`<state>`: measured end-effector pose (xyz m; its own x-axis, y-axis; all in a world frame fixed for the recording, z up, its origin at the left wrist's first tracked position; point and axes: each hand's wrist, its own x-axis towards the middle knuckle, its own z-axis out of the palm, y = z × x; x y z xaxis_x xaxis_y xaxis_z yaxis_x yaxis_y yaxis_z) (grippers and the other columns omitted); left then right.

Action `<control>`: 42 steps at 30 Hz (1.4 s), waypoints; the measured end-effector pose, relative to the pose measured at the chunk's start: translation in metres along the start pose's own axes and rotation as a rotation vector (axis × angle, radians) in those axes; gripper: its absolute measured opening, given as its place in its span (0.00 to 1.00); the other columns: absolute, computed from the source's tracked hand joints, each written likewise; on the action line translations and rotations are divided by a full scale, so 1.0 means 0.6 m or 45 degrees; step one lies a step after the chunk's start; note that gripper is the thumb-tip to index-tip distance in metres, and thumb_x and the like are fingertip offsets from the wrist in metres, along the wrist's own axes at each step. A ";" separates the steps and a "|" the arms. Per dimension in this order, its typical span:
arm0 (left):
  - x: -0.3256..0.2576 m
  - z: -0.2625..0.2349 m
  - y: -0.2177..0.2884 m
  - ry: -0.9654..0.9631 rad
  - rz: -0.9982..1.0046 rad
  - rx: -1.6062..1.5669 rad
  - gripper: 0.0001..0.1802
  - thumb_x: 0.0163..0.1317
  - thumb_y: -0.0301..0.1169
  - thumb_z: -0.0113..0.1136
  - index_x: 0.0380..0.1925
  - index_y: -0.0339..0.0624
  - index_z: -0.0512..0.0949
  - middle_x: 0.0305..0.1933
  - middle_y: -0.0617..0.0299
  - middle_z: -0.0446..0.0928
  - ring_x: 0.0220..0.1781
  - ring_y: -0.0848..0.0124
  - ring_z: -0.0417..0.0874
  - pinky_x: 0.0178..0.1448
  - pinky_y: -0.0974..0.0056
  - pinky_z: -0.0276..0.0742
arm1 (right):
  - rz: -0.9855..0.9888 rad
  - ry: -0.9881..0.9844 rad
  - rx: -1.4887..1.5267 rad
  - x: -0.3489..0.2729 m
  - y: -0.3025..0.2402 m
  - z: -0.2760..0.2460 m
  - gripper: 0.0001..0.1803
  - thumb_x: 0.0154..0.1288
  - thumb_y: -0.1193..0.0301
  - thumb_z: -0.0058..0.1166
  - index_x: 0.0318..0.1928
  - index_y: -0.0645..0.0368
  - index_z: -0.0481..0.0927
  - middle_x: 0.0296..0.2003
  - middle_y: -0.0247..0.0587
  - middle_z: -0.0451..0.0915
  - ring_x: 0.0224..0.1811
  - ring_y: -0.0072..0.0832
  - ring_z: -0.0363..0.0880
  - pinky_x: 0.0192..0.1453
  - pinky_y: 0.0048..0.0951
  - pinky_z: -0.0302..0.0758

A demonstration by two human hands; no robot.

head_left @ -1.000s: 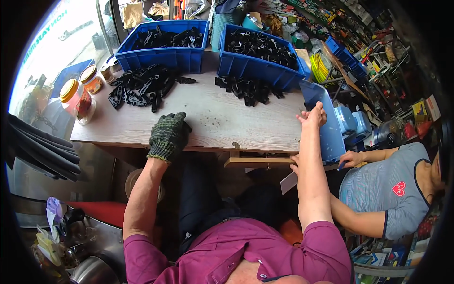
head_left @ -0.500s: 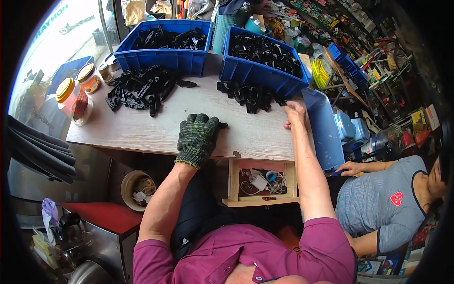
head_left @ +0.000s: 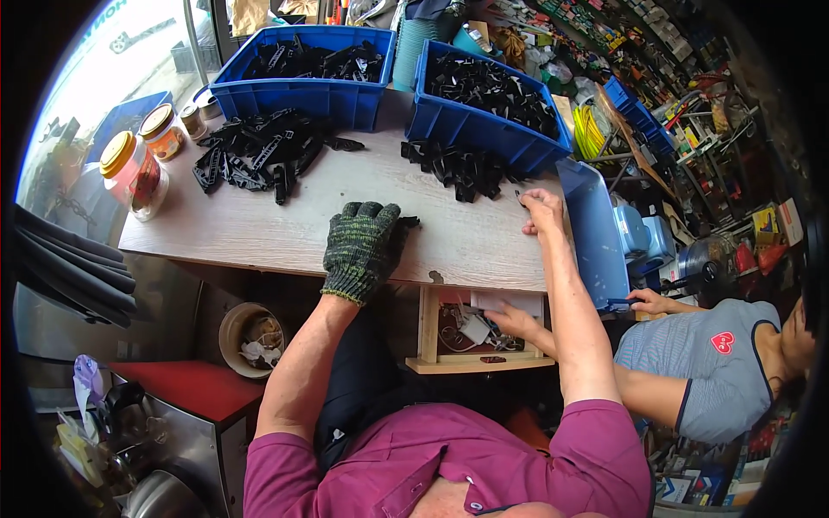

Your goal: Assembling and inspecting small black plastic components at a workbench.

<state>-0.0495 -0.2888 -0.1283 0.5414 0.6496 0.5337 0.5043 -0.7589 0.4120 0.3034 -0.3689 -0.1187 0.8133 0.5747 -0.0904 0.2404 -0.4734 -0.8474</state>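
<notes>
My left hand [head_left: 361, 252], in a dark green knitted glove, rests near the table's front edge. Its fingers are curled round a black plastic piece [head_left: 409, 224] that sticks out on the right. Bare, my right hand [head_left: 543, 212] is at the table's right side, with thumb and fingers pinching a small dark piece [head_left: 520, 196], mostly hidden. Just beyond it lies a pile of short black plastic pieces [head_left: 458, 173]. Farther left is a heap of longer black plastic parts [head_left: 259, 154].
Two blue crates [head_left: 302, 97] [head_left: 475, 128] full of black parts stand at the back. Jars [head_left: 134, 177] are at left. A light-blue bin [head_left: 596, 233] adjoins the table's right edge. Another person's hand [head_left: 515, 321] is over the open drawer [head_left: 466, 364]; their other hand [head_left: 649, 301] is beside the bin.
The other person's hand has come into the drawer, where a white flat thing now shows. My right hand has shifted slightly; my left hand still holds the black piece.
</notes>
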 end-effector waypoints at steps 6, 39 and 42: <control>-0.015 0.004 -0.003 0.358 0.026 -0.080 0.14 0.58 0.30 0.66 0.45 0.45 0.82 0.42 0.54 0.82 0.47 0.52 0.80 0.50 0.49 0.76 | 0.173 -0.249 0.392 -0.061 -0.003 0.001 0.08 0.63 0.67 0.60 0.38 0.57 0.77 0.13 0.29 0.67 0.12 0.24 0.71 0.20 0.36 0.82; -0.014 0.062 0.091 0.265 -0.264 -0.510 0.17 0.64 0.36 0.63 0.49 0.38 0.81 0.35 0.52 0.84 0.38 0.56 0.85 0.46 0.55 0.80 | -0.296 -0.488 0.536 -0.255 0.003 0.101 0.16 0.72 0.58 0.56 0.41 0.59 0.77 0.15 0.24 0.65 0.12 0.14 0.59 0.17 0.21 0.67; -0.010 0.011 0.045 0.337 -0.196 0.119 0.17 0.59 0.35 0.65 0.47 0.43 0.80 0.42 0.52 0.82 0.48 0.50 0.80 0.50 0.46 0.76 | -0.208 -0.484 0.665 -0.271 -0.015 0.102 0.16 0.73 0.56 0.51 0.38 0.58 0.73 0.12 0.26 0.59 0.11 0.17 0.57 0.17 0.28 0.74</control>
<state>-0.0350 -0.3131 -0.1252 0.2662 0.7128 0.6489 0.6333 -0.6368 0.4398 0.1367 -0.4171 -0.1286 0.5219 0.8522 -0.0368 -0.0215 -0.0300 -0.9993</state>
